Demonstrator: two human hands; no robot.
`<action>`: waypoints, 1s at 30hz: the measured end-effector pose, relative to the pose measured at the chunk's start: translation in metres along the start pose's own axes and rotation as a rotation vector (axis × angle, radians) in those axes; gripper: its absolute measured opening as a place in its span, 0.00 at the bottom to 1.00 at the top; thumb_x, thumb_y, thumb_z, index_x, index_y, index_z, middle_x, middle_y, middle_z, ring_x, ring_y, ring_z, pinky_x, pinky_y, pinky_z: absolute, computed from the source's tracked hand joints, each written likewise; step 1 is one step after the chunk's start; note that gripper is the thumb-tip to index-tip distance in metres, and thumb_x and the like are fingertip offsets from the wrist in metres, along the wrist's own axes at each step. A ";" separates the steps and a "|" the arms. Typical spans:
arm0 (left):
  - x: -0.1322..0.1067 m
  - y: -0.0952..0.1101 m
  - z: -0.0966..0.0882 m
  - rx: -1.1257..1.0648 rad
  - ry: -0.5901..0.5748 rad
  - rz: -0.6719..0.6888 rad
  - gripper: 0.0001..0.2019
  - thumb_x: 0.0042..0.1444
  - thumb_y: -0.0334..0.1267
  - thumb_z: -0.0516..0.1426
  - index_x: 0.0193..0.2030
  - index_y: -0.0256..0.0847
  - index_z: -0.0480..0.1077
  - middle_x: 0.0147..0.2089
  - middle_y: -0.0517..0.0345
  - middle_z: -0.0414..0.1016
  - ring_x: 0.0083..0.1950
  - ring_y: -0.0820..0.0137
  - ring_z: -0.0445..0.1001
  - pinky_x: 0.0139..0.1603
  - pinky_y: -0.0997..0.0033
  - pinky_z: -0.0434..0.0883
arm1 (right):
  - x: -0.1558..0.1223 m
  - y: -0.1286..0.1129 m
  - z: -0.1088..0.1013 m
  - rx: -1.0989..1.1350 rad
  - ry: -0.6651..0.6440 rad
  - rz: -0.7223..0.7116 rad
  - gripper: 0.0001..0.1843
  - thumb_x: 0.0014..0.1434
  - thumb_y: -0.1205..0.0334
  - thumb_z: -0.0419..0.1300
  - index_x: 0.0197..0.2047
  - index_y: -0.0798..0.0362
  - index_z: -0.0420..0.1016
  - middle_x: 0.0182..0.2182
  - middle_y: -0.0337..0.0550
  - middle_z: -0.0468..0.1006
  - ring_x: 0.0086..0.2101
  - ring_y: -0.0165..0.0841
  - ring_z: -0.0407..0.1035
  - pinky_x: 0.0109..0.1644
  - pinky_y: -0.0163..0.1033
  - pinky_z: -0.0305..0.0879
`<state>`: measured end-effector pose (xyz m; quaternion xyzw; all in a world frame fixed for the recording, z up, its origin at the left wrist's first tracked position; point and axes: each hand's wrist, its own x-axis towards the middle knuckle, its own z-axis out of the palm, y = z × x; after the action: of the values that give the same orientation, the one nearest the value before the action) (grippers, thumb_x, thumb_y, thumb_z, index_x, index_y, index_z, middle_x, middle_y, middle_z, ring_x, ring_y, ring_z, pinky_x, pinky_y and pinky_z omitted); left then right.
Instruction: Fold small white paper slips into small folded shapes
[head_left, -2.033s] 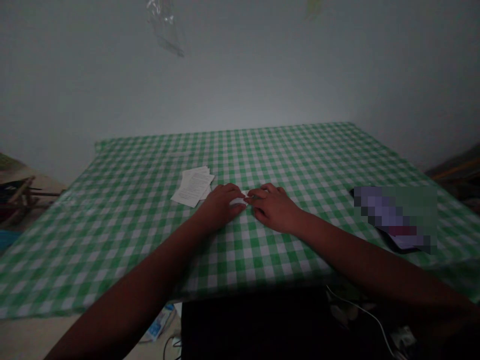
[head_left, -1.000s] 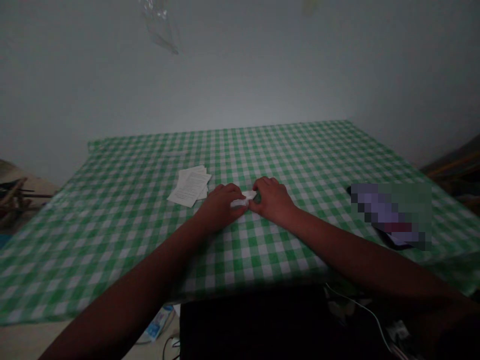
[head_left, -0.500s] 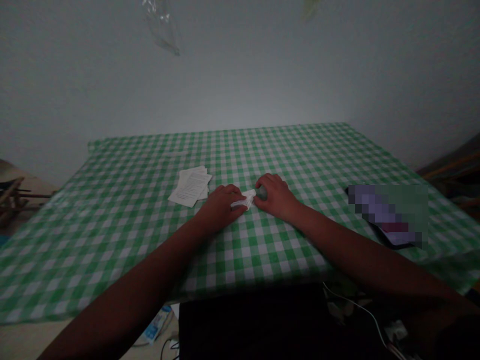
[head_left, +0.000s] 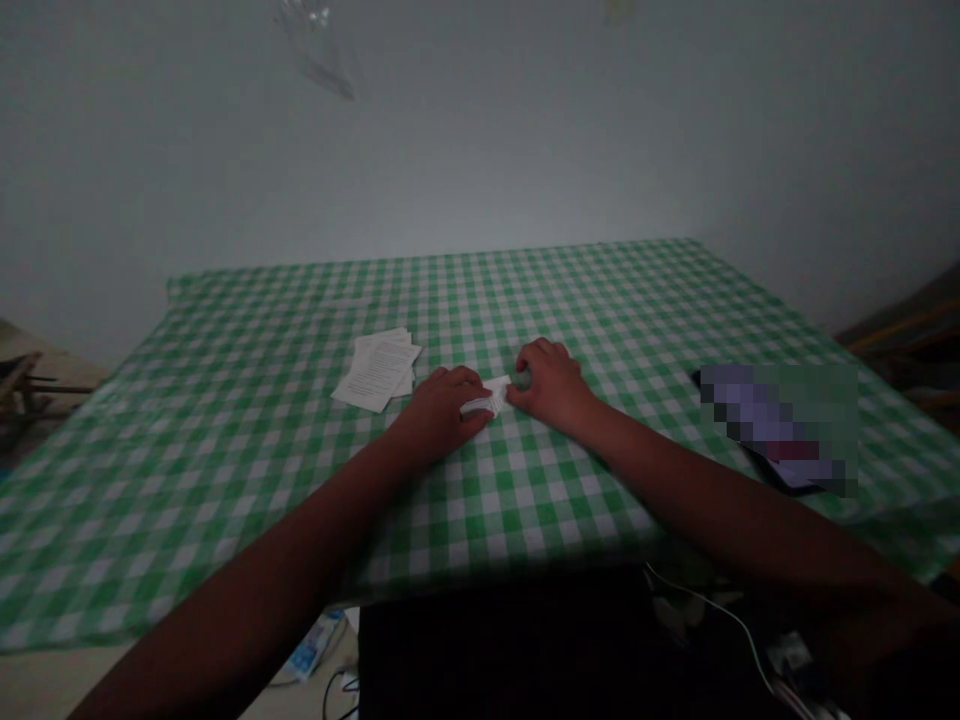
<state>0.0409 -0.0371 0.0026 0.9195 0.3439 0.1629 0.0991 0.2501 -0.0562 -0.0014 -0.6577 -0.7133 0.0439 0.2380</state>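
A small folded piece of printed paper (head_left: 496,393) lies at the middle of the table, between my two hands. My left hand (head_left: 441,412) is closed on its left part, thumb below and fingers above. At the paper's right end, my right hand (head_left: 551,382) has its thumb and curled fingers pinched at the edge. Through the small loop of those fingers a greenish patch shows, and I cannot make out what it is. Left of my left hand rests a loose, fanned stack of printed paper sheets (head_left: 375,375).
A green and white checked tablecloth (head_left: 480,500) covers the table. To the right lies a phone-like dark-edged device (head_left: 799,478), its face blurred out. A white cable (head_left: 720,608) hangs below the front edge. Behind the table stands a pale wall (head_left: 480,150) with a clear plastic bag (head_left: 319,50).
My right hand has shifted slightly upward, and the gap between its thumb and fingers looks narrower. My left hand keeps its hold on the folded paper. The view has moved a little.
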 end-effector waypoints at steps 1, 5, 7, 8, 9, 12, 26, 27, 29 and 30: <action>0.000 0.000 0.000 0.001 0.001 0.000 0.12 0.61 0.43 0.59 0.49 0.45 0.76 0.53 0.55 0.74 0.50 0.62 0.70 0.56 0.56 0.66 | 0.003 0.002 0.000 -0.005 0.007 0.018 0.13 0.51 0.55 0.65 0.37 0.49 0.66 0.43 0.46 0.73 0.45 0.45 0.64 0.41 0.47 0.60; 0.000 0.003 -0.001 -0.005 0.017 -0.008 0.13 0.59 0.42 0.60 0.50 0.43 0.75 0.53 0.54 0.74 0.50 0.62 0.70 0.57 0.56 0.67 | 0.005 0.006 0.000 -0.004 0.028 0.021 0.11 0.53 0.56 0.63 0.36 0.49 0.66 0.42 0.47 0.73 0.45 0.45 0.64 0.41 0.47 0.60; -0.001 0.005 -0.002 -0.008 0.030 -0.018 0.15 0.58 0.41 0.61 0.51 0.42 0.74 0.53 0.53 0.74 0.50 0.61 0.70 0.56 0.56 0.67 | 0.001 0.004 -0.001 0.016 0.030 -0.014 0.11 0.53 0.56 0.62 0.37 0.49 0.66 0.43 0.46 0.72 0.45 0.45 0.64 0.42 0.47 0.60; -0.001 0.005 -0.002 -0.007 0.035 -0.023 0.15 0.58 0.41 0.61 0.51 0.41 0.73 0.52 0.53 0.74 0.50 0.61 0.70 0.56 0.56 0.67 | -0.001 0.001 -0.001 0.028 0.031 -0.037 0.12 0.53 0.56 0.62 0.37 0.49 0.66 0.43 0.46 0.72 0.45 0.44 0.64 0.42 0.46 0.59; -0.001 0.005 -0.002 -0.006 0.036 -0.026 0.16 0.57 0.41 0.61 0.52 0.42 0.73 0.52 0.53 0.74 0.50 0.61 0.70 0.55 0.56 0.68 | -0.005 -0.001 -0.002 0.039 0.030 -0.063 0.12 0.53 0.55 0.63 0.38 0.49 0.66 0.43 0.45 0.72 0.45 0.44 0.64 0.42 0.46 0.59; -0.001 0.005 -0.001 -0.009 0.033 -0.013 0.16 0.57 0.41 0.61 0.52 0.43 0.72 0.52 0.53 0.74 0.50 0.61 0.70 0.55 0.56 0.68 | -0.014 -0.010 -0.003 0.049 0.003 -0.142 0.15 0.52 0.54 0.64 0.39 0.49 0.66 0.43 0.45 0.72 0.45 0.43 0.63 0.42 0.45 0.59; -0.002 0.006 -0.001 -0.027 0.025 -0.013 0.11 0.59 0.43 0.61 0.47 0.46 0.77 0.52 0.56 0.74 0.50 0.62 0.70 0.56 0.56 0.67 | -0.002 0.004 -0.002 -0.026 0.015 -0.023 0.09 0.54 0.59 0.61 0.37 0.50 0.67 0.43 0.48 0.72 0.45 0.46 0.63 0.41 0.46 0.59; -0.002 0.007 -0.001 -0.028 0.027 -0.017 0.12 0.59 0.44 0.61 0.47 0.46 0.77 0.52 0.56 0.74 0.50 0.62 0.70 0.56 0.56 0.67 | -0.003 0.003 -0.002 -0.024 0.017 -0.038 0.09 0.54 0.59 0.61 0.37 0.50 0.67 0.43 0.48 0.72 0.46 0.46 0.63 0.41 0.46 0.59; -0.002 0.010 -0.002 -0.024 0.027 -0.039 0.11 0.58 0.44 0.61 0.46 0.46 0.78 0.52 0.56 0.74 0.50 0.62 0.70 0.56 0.56 0.67 | -0.008 -0.002 -0.002 -0.015 0.012 -0.075 0.10 0.54 0.57 0.62 0.38 0.50 0.67 0.43 0.48 0.72 0.46 0.45 0.63 0.41 0.46 0.59; -0.001 0.011 -0.002 -0.018 0.023 -0.052 0.10 0.59 0.44 0.61 0.46 0.47 0.78 0.51 0.56 0.74 0.50 0.62 0.70 0.55 0.56 0.67 | -0.011 -0.004 -0.002 -0.009 0.007 -0.093 0.11 0.54 0.56 0.62 0.38 0.50 0.66 0.43 0.47 0.72 0.45 0.45 0.63 0.41 0.46 0.59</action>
<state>0.0460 -0.0461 0.0078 0.9073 0.3676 0.1739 0.1075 0.2474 -0.0682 -0.0011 -0.6250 -0.7426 0.0274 0.2390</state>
